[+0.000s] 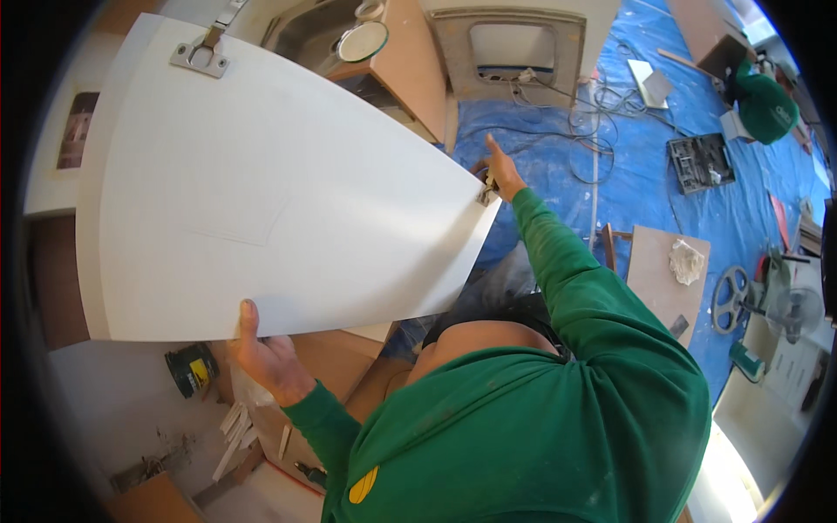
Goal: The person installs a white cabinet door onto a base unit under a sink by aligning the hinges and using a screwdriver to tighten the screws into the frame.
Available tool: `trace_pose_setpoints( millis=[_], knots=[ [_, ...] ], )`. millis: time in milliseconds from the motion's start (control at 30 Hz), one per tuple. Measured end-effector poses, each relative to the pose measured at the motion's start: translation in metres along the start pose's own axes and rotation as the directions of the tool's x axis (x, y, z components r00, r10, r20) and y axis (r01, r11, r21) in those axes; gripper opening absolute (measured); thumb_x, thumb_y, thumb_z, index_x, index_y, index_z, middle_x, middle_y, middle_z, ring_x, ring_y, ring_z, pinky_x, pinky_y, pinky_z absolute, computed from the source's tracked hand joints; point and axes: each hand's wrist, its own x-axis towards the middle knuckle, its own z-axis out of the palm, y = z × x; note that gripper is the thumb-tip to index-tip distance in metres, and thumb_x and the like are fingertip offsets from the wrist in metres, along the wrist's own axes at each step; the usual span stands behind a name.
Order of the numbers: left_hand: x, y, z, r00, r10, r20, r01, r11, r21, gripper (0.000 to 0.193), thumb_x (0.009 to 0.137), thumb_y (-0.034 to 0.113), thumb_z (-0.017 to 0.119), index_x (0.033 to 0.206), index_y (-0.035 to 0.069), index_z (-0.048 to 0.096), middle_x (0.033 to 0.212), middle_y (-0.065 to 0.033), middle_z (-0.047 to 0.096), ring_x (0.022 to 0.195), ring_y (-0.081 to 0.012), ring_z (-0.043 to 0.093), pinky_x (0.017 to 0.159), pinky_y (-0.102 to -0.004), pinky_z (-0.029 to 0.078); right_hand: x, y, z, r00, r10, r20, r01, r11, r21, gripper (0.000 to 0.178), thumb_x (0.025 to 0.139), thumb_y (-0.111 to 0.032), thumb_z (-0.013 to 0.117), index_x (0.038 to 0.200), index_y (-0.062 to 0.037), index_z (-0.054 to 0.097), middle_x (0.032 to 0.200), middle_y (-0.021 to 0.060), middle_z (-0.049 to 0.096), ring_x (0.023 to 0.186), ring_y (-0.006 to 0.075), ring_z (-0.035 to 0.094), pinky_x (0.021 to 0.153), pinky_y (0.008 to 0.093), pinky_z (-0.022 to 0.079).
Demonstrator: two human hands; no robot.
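Below and left of the person's left hand [268, 356] sits a black bucket [190, 368] with a yellow label. Far above that hand, a metal hinge [200, 61] is fixed to a big white board [279, 192]. Just below the hand are some thin white sticks [234, 436]. The left hand holds the board's near edge, with its thumb on the top face and its fingers mostly hidden. The board is up in the air, between the 2 hands. A round lid [363, 41] is up and left of the right hand [504, 167]. That hand grips the board's right end, next to hinge number 2 [486, 193], and its thumb sticks up. Right of it, a blue sheet [558, 166] covers the floor, with dark cords [602, 131] on it. Further right are an open tool case [700, 163] and somebody in a green cap [767, 109].
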Motion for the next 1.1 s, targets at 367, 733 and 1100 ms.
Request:
trace_pose_setpoints(
  millis=[367,733,1100],
  knots=[
    [0.031,-0.052,0.023,0.965,-0.168,0.2,0.19,0.977,-0.093,0.031,0.088,-0.005,0.07,0.119,-0.004,0.066,0.113,-0.011,0.071,0.102,-0.0216,0.069,0.093,-0.0346,0.055,-0.026,0.043,-0.079,0.996,0.061,-0.061,-0.054,0.992,0.115,0.105,0.087,-0.089,0.04,0.112,0.0086,0.069,0.08,0.0149,0.064,0.068,0.0215,0.056,0.058,0.0337,0.045],
    [0.005,-0.066,0.101,0.905,-0.248,0.345,0.231,0.969,0.091,0.031,0.085,0.005,0.077,0.111,-0.009,0.069,0.101,-0.0095,0.073,0.087,-0.0162,0.067,0.08,-0.0299,0.053,-0.07,-0.083,-0.024,0.817,-0.548,-0.182,0.478,0.819,-0.317,0.074,0.105,-0.062,0.039,0.136,0.0024,0.058,0.13,0.0182,0.064,0.123,0.0304,0.058,0.105,0.0423,0.045],
    [-0.078,-0.138,0.109,0.688,-0.16,0.708,-0.084,0.951,0.297,0.035,0.085,0.003,0.07,0.119,0.008,0.074,0.1,-0.0166,0.076,0.09,-0.0276,0.073,0.081,-0.0386,0.057,-0.032,-0.018,-0.099,0.701,-0.627,0.34,0.287,0.684,0.67,0.061,0.105,-0.058,0.037,0.083,-0.0079,0.062,0.081,0.0095,0.06,0.078,0.0238,0.057,0.073,0.0412,0.05]
  ],
)
